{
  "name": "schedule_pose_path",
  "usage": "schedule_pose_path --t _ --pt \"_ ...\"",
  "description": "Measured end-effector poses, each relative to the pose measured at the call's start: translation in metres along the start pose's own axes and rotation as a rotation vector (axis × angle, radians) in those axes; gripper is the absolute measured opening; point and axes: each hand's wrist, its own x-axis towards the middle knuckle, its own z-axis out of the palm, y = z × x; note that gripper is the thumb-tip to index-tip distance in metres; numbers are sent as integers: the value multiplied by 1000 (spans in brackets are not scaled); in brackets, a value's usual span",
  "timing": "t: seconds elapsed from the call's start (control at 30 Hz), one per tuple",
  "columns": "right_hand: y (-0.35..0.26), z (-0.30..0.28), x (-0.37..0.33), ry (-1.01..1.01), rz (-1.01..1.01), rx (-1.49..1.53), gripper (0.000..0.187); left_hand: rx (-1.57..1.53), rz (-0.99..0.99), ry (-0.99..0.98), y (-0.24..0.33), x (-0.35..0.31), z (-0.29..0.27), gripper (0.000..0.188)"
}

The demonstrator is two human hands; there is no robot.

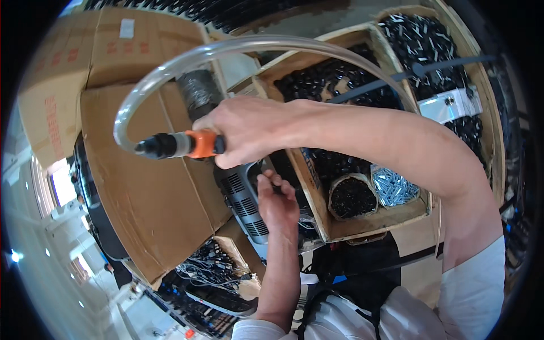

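Right hand point(249, 133) is wrapped tight around an orange and black nozzle tool point(181, 145), held up in front of the cardboard boxes point(147, 187), with a clear hose point(226, 48) looping off its tip and arcing overhead. Left hand point(277, 201) sits lower, fingers curled against a grey vented device point(243, 198) (can't tell if it's actually gripping). Wooden crate point(317, 209) of black parts just beside it.
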Motion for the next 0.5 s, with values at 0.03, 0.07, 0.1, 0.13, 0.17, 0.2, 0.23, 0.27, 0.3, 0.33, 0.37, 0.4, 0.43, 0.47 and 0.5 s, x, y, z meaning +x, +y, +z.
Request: schedule_pose_path --t 0.03,0.07,0.1,0.13,0.17,0.2,0.23,0.27,0.3,0.33,0.37,0.4,0.43,0.47,0.5 --pt "4 5 2 5 -23 -21 32 -31 -20 52 -2 -5 -2 24" --pt "2 0 0 2 -9 -11 34 -5 -48 60 -1 -13 1 25" --pt "0 -5 -2 -2 6 -3 36 20 -76 66 0 -20 4 27" --pt "3 -7 -1 -28 22 -24 38 24 -95 60 -2 -24 1 31" --pt "5 -7 1 -52 43 -51 40 31 -110 70 -5 -26 -1 34" --pt "6 -3 1 -60 101 -53 39 10 -140 67 -8 -28 -3 35" --pt "7 -3 2 -83 95 -71 39 -8 -178 64 -11 -31 -5 36" --pt "5 -2 4 -85 123 -48 37 -45 -188 17 -12 -35 -9 36" --pt "3 -2 6 -84 154 -27 35 -72 -180 16 -13 -36 -12 36" --pt "1 -1 7 -72 116 -2 34 -97 -201 5 -14 -38 -14 35" --pt "-1 0 7 -92 110 -16 34 -121 -223 -7 -15 -39 -15 34" --pt "-4 0 6 -92 129 26 34 -116 -195 -97 -16 -42 -18 32" --pt "-8 0 5 -90 152 70 34 -137 -192 -99 -16 -44 -19 32" --pt "-10 0 7 -96 153 35 34 -142 -192 -164 -15 -45 -20 32" --pt "-12 1 8 -110 151 23 34 -146 -191 -229 -14 -46 -21 32"
